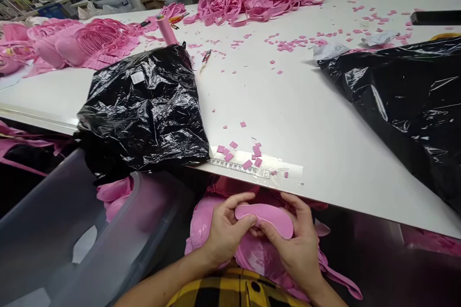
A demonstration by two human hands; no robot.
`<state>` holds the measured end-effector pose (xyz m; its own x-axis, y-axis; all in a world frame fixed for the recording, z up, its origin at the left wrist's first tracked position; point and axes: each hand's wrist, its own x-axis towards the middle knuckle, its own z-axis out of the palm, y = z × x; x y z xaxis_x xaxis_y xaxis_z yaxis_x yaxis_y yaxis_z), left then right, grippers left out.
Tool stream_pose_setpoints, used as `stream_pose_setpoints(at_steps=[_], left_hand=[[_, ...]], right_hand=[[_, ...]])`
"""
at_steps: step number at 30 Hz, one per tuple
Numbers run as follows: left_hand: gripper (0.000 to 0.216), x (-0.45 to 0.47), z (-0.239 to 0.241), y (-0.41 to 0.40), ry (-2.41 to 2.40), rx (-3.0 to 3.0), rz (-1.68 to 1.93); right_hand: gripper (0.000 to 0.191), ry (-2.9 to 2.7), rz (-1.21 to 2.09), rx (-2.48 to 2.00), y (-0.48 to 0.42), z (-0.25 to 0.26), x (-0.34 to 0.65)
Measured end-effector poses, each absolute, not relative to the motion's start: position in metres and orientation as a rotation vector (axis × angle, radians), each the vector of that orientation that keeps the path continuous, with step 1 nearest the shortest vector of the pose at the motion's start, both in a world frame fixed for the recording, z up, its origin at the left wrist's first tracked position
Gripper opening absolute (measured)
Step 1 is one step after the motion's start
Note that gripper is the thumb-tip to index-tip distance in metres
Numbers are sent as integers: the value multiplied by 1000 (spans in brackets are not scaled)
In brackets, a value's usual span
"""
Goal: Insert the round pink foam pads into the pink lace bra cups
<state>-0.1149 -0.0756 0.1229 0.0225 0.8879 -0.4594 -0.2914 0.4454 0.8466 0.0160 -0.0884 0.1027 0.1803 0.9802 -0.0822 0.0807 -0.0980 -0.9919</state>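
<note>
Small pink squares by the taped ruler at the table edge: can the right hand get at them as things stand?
Probably yes. The pink squares lie in the open just above the right hand, nothing over them. But that hand, with the left hand, grips a pink pad and must let go first.

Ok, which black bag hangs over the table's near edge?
The left bag, beside the tape measure; the right bag lies fully on the table.

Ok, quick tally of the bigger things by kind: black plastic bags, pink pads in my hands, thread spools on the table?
Black plastic bags: 2, one on the left, one on the right
Pink pad: 1, held by left hand and right hand
Pink thread spool: 1
Total: 4
</note>
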Motion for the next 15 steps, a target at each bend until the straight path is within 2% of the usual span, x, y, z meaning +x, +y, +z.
stream_pose_setpoints(at_steps=[3, 8, 11, 15], left_hand=[[58, -119, 126, -72, 1238, 634, 1030], [54, -128, 125, -69, 1206, 690, 819], [52, -133, 121, -69, 1184, 693, 770], [52, -136, 116, -69, 1099, 619, 691]], right_hand=[[50, -932, 1547, -1366, -83, 110, 19], [46, -872, 2052, -1174, -75, 109, 30], [39, -906, 2128, -1145, -75, 108, 31], [27, -902, 2006, -1211, -84, 106, 29]])
